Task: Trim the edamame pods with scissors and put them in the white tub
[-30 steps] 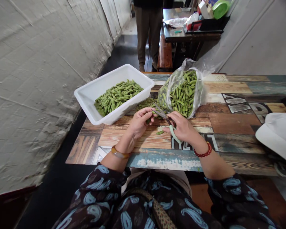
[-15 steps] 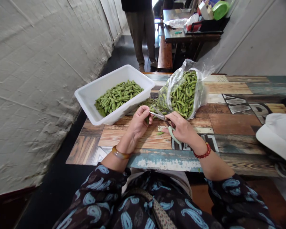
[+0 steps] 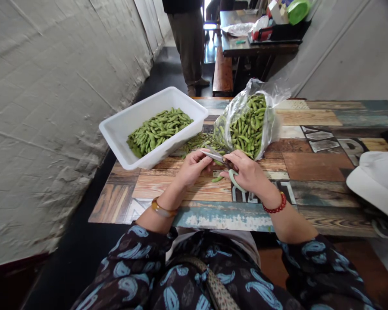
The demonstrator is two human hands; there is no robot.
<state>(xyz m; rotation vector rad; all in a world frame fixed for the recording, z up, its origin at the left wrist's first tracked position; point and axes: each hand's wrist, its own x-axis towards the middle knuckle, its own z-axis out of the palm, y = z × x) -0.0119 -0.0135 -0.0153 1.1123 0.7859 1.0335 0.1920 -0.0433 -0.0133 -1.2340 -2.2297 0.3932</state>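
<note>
My right hand [image 3: 247,171] is closed around scissors [image 3: 235,178] with pale green handles, their blades pointing left and slightly apart. Close by the blades, my left hand [image 3: 194,167] is pinched, with a green soybean pod [image 3: 218,162] showing at its fingertips. A loose pod [image 3: 217,179] lies on the table just below. Beyond my left hand, a white plastic tub [image 3: 119,144] holds a heap of green pods [image 3: 160,131]. Behind my right hand, a clear plastic bag [image 3: 271,125] lies open toward me, full of pods [image 3: 248,125]. Small trimmings [image 3: 197,142] are scattered between tub and bag.
The table [image 3: 317,168] has a patchwork wood pattern. A white cap [image 3: 375,181] lies at its right side. A person [image 3: 187,47] stands beyond the far edge, near a bench [image 3: 223,71] and another table [image 3: 233,47] with items. A rough white wall [image 3: 51,107] runs along the left.
My left hand has turned and its fingers have shifted right, closer along the scissors' blades. A green pod now shows past its fingertips. The standing person's legs have moved closer together.
</note>
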